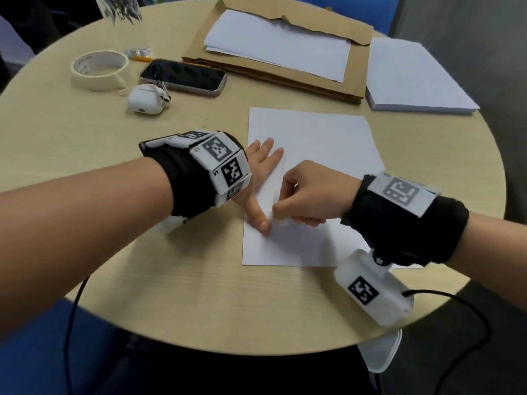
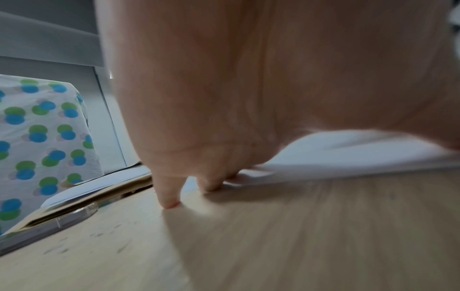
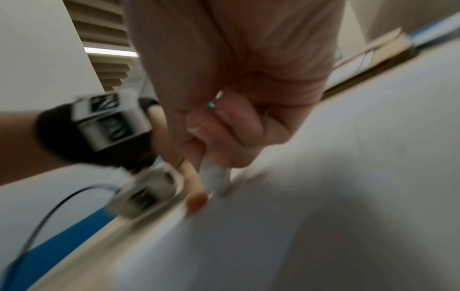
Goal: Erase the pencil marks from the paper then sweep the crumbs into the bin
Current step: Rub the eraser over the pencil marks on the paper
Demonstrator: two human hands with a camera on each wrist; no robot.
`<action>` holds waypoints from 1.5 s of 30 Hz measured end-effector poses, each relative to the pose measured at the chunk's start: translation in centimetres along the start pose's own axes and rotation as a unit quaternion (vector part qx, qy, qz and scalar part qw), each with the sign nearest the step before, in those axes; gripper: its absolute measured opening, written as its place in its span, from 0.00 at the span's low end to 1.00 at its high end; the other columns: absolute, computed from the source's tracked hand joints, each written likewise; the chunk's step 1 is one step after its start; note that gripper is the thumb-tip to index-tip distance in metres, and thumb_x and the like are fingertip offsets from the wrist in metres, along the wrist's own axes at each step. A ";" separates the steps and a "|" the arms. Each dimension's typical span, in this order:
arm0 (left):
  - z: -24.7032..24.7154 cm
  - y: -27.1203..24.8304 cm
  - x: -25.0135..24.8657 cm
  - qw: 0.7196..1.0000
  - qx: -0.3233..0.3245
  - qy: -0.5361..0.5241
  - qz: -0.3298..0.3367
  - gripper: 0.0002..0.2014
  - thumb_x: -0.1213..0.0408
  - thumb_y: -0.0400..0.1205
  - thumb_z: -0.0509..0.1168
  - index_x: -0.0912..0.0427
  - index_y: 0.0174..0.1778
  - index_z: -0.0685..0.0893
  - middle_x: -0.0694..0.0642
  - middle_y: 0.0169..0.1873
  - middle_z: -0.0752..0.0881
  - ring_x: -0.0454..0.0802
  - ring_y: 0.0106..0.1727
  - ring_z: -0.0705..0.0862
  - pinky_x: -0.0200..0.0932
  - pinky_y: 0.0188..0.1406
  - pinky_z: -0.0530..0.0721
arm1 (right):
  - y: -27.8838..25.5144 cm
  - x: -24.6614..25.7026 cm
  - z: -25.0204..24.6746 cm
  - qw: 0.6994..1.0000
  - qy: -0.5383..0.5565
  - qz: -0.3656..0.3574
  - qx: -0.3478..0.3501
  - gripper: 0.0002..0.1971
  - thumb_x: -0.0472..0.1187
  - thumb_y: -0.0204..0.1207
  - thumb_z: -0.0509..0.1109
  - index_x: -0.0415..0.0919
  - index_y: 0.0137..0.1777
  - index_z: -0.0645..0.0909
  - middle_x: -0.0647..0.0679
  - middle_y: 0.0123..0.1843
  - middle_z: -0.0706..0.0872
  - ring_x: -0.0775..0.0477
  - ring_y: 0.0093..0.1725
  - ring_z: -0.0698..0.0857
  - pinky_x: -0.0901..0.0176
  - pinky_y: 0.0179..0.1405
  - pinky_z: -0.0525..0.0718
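Note:
A white sheet of paper [image 1: 310,155] lies on the round wooden table [image 1: 171,280]. My left hand [image 1: 262,172] lies flat on the sheet's left edge with straight, spread fingers [image 2: 169,196], pressing it down. My right hand [image 1: 308,192] pinches a white eraser [image 1: 282,220] whose tip touches the paper just right of the left thumb. In the right wrist view the eraser [image 3: 214,177] pokes out below the curled fingers [image 3: 239,126] onto the paper [image 3: 348,177]. Faint grey marks show on the sheet near the eraser. A white bin [image 1: 382,352] peeks out below the table's near right edge.
A tape roll [image 1: 98,69], a phone [image 1: 184,76] and a white earbud case [image 1: 145,99] sit at the back left. A brown envelope with paper sheets [image 1: 279,49] and a paper stack [image 1: 410,78] lie at the back. Cables hang off both wrists.

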State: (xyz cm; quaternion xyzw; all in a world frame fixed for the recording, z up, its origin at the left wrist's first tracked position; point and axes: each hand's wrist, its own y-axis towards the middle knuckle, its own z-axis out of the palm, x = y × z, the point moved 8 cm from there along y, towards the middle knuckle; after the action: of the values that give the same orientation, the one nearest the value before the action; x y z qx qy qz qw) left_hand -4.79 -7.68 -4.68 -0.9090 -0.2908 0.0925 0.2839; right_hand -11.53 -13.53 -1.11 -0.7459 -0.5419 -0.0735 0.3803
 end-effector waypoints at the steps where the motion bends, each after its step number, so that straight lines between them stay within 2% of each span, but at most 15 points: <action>1: 0.0 0.0 0.0 1.000 0.002 0.005 0.000 0.70 0.33 0.60 0.72 0.57 0.78 0.25 0.59 0.79 0.27 0.59 0.81 0.32 0.59 0.79 0.40 | -0.1 -0.1 0.0 1.000 -0.015 0.001 -0.010 0.12 0.39 0.64 0.73 0.28 0.38 0.84 0.41 0.28 0.84 0.50 0.21 0.74 0.64 0.23 0.73; 3: 0.0 0.0 0.0 1.000 0.007 0.015 -0.002 0.71 0.33 0.59 0.73 0.57 0.78 0.24 0.60 0.79 0.26 0.60 0.81 0.32 0.60 0.79 0.40 | -0.3 -0.6 -0.8 0.998 -0.048 0.012 -0.034 0.08 0.39 0.64 0.73 0.34 0.35 0.82 0.46 0.26 0.82 0.52 0.21 0.75 0.68 0.20 0.72; 5: 0.0 0.1 0.0 1.000 0.009 0.021 -0.002 0.72 0.33 0.58 0.73 0.57 0.77 0.24 0.60 0.78 0.26 0.60 0.81 0.32 0.61 0.79 0.40 | -0.5 -0.6 -1.6 0.996 -0.081 0.012 -0.046 0.07 0.40 0.64 0.73 0.37 0.34 0.80 0.48 0.27 0.81 0.52 0.26 0.77 0.66 0.23 0.73; 10: 0.2 0.3 0.2 1.000 0.002 0.007 0.007 0.73 0.33 0.57 0.73 0.58 0.77 0.24 0.60 0.78 0.25 0.61 0.81 0.31 0.61 0.79 0.39 | -0.3 0.9 0.6 0.999 -0.041 -0.017 0.007 0.10 0.41 0.66 0.73 0.32 0.38 0.85 0.44 0.27 0.83 0.51 0.22 0.76 0.66 0.21 0.73; 15: 0.2 -0.3 -0.2 1.000 0.009 0.005 0.005 0.71 0.33 0.60 0.73 0.57 0.77 0.24 0.59 0.78 0.26 0.60 0.81 0.31 0.61 0.79 0.39 | -0.7 -1.3 -1.4 0.993 -0.105 0.009 -0.048 0.08 0.42 0.64 0.74 0.37 0.34 0.81 0.47 0.31 0.82 0.53 0.28 0.76 0.62 0.27 0.74; 19: -0.1 -1.0 -0.7 0.999 0.019 0.021 0.022 0.66 0.34 0.64 0.71 0.53 0.78 0.26 0.56 0.79 0.27 0.61 0.81 0.32 0.65 0.79 0.38 | -1.1 -3.0 -2.7 0.999 -0.002 0.035 -0.027 0.07 0.40 0.69 0.74 0.38 0.36 0.80 0.48 0.28 0.81 0.53 0.22 0.76 0.68 0.18 0.73; 21: -0.2 -1.6 -1.7 0.998 0.026 0.015 0.060 0.61 0.38 0.68 0.70 0.50 0.80 0.29 0.52 0.80 0.29 0.59 0.81 0.32 0.63 0.78 0.36 | -0.8 -3.5 -3.5 0.998 0.022 0.033 -0.039 0.08 0.44 0.72 0.74 0.38 0.41 0.82 0.47 0.31 0.83 0.52 0.25 0.79 0.67 0.24 0.78; 23: -0.3 -2.2 -2.7 0.994 0.033 -0.029 0.096 0.57 0.44 0.71 0.71 0.48 0.80 0.32 0.48 0.80 0.30 0.54 0.82 0.32 0.56 0.79 0.37 | -0.2 -3.7 -3.7 0.999 0.024 0.027 -0.040 0.09 0.46 0.73 0.74 0.40 0.43 0.82 0.45 0.37 0.85 0.49 0.31 0.82 0.60 0.35 0.83; 28: 0.0 -2.7 -3.4 0.991 0.025 -0.074 0.113 0.62 0.46 0.66 0.77 0.44 0.80 0.33 0.48 0.81 0.32 0.51 0.82 0.32 0.56 0.80 0.36 | 0.8 -3.0 -2.7 0.994 0.096 0.006 -0.047 0.08 0.41 0.71 0.76 0.36 0.44 0.85 0.47 0.33 0.87 0.49 0.35 0.85 0.56 0.46 0.87; 31: 0.0 -2.6 -3.5 0.993 0.020 -0.051 0.107 0.63 0.45 0.65 0.76 0.48 0.81 0.32 0.49 0.81 0.32 0.52 0.82 0.33 0.54 0.80 0.38 | -0.2 -2.4 -1.4 0.997 0.075 -0.023 -0.022 0.08 0.41 0.69 0.76 0.37 0.37 0.85 0.49 0.26 0.85 0.53 0.28 0.82 0.58 0.41 0.84; 35: 0.3 -2.4 -3.4 0.995 0.032 -0.020 0.092 0.65 0.43 0.65 0.75 0.53 0.79 0.28 0.49 0.80 0.29 0.51 0.82 0.31 0.52 0.80 0.38 | -2.2 -1.4 1.6 0.995 -0.005 -0.057 0.078 0.06 0.43 0.70 0.75 0.45 0.34 0.84 0.51 0.25 0.84 0.60 0.22 0.78 0.67 0.35 0.78; 37: 0.4 -2.5 -3.5 0.995 0.036 -0.015 0.092 0.67 0.43 0.64 0.76 0.53 0.79 0.27 0.50 0.80 0.28 0.52 0.81 0.31 0.53 0.80 0.37 | -1.5 -1.4 0.6 0.997 -0.003 -0.051 0.056 0.06 0.43 0.69 0.77 0.44 0.35 0.85 0.51 0.26 0.84 0.61 0.21 0.77 0.66 0.36 0.78; 41: 0.3 -2.6 -3.6 0.995 0.033 -0.017 0.095 0.68 0.43 0.63 0.77 0.52 0.80 0.28 0.51 0.80 0.29 0.54 0.82 0.32 0.54 0.80 0.38 | -0.6 -1.7 -1.1 0.999 0.000 -0.050 -0.021 0.10 0.42 0.70 0.76 0.34 0.37 0.86 0.51 0.23 0.82 0.61 0.20 0.76 0.69 0.32 0.76; 42: 0.3 -2.5 -3.5 0.995 0.034 -0.016 0.092 0.68 0.43 0.63 0.77 0.52 0.79 0.27 0.50 0.80 0.28 0.53 0.81 0.31 0.54 0.80 0.38 | -1.0 -1.6 -0.6 0.998 -0.010 -0.062 -0.016 0.10 0.42 0.70 0.75 0.35 0.37 0.86 0.54 0.21 0.81 0.61 0.19 0.76 0.69 0.30 0.75; 45: 0.6 -2.3 -3.4 0.995 0.041 -0.013 0.087 0.68 0.42 0.63 0.76 0.53 0.78 0.26 0.49 0.79 0.27 0.52 0.81 0.30 0.52 0.80 0.37 | -2.1 -1.6 0.8 0.996 -0.031 -0.075 0.028 0.07 0.44 0.71 0.74 0.48 0.32 0.82 0.59 0.16 0.79 0.64 0.18 0.76 0.74 0.27 0.72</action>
State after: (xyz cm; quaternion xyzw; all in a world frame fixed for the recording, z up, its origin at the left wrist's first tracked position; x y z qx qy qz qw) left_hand -8.86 -7.83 -3.78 -0.9173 -0.2103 0.1408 0.3075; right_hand -14.25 -13.97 -1.47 -0.6942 -0.6098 -0.0631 0.3773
